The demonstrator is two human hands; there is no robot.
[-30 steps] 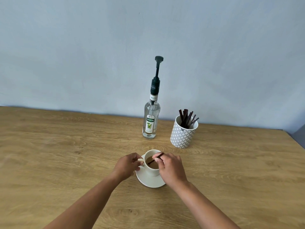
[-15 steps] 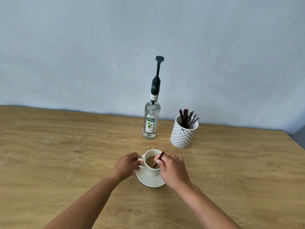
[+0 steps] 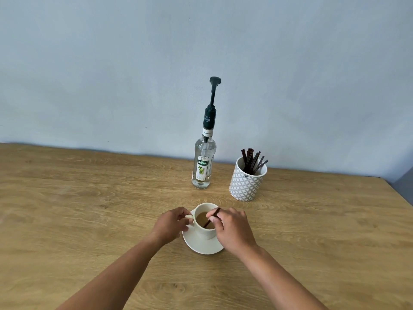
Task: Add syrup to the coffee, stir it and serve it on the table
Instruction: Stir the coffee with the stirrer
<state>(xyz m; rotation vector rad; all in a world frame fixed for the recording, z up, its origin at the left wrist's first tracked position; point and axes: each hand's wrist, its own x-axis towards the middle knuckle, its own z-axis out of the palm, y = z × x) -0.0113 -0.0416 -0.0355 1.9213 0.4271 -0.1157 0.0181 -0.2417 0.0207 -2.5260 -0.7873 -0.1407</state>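
Nearest to us, our two bare forearms reach forward over the light oak-grain wooden counter [image 3: 89, 220]. Our left hand [image 3: 171, 224] is closed on the small loop handle of the white ceramic coffee cup [image 3: 204, 230], thumb and fingers pinching it from the left side. Our right hand [image 3: 232, 229] is curled over the cup's right rim, its fingertips pinching a thin dark brown stirring stick [image 3: 211, 219]. The stick is tilted, its lower end dipped in the milky light-brown coffee [image 3: 201, 218] and its upper end rising past the far right edge of the cup.

The cup stands upright on a round white saucer [image 3: 201, 245], which lies flat on the counter at about the middle of its width, close to us. The left part of the saucer is partly hidden beneath our left hand.

Farther back, well apart from the cup, a tall clear glass syrup bottle [image 3: 202, 166] with a green and white label stands upright, topped by a black pump dispenser [image 3: 213, 97] whose plunger is raised. Just beside it on the right sits a white cylindrical holder with a grey diamond pattern [image 3: 247, 182], filled with a bundle of dark brown stirring sticks [image 3: 251, 162] leaning to the right. Behind both rises a plain pale blue-grey wall [image 3: 111, 63].
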